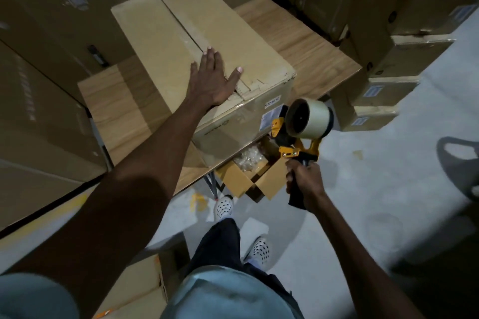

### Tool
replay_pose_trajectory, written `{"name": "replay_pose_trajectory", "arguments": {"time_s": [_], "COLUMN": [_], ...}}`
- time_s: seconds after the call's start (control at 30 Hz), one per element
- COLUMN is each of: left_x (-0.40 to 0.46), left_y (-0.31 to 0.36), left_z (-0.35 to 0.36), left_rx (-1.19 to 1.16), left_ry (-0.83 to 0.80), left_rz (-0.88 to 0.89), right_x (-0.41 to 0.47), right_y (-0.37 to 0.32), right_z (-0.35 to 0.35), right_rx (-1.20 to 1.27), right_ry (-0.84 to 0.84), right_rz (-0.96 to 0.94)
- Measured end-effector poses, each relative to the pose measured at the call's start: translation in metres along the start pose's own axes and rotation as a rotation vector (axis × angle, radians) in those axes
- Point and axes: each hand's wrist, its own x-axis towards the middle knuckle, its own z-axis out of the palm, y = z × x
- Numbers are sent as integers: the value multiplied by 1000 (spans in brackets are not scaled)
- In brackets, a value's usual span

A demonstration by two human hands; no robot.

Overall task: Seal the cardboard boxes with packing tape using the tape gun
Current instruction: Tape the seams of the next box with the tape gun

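Observation:
A large closed cardboard box (181, 41) lies on a wooden table (305, 41), its flap seam running down the middle of the top. My left hand (212, 80) rests flat on the box's near end, fingers spread, holding nothing. My right hand (304, 181) grips the black handle of a yellow tape gun (298, 137) to the right of the box's near corner, off the table edge. The gun carries a roll of clear tape (311, 118) and does not touch the box.
Below the table edge stands a small open carton (248, 179) with plastic-wrapped contents. Stacks of cardboard boxes (388, 59) rise at the right, and more boxes (39, 85) wall in the left. Another box (140, 290) sits by my feet on the grey floor.

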Motion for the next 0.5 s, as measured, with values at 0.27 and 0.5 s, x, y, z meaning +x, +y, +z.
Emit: {"name": "replay_pose_trajectory", "arguments": {"time_s": [0.27,0.5], "left_x": [7,56], "left_y": [-2,-6], "left_z": [0,-12], "left_rx": [-16,-16], "left_ry": [4,30], "left_rz": [-5,-67], "right_x": [64,138], "right_y": [-86,-159], "right_z": [-30,-37], "right_rx": [83,50], "right_ry": [8,-75], "right_rz": [30,141]}}
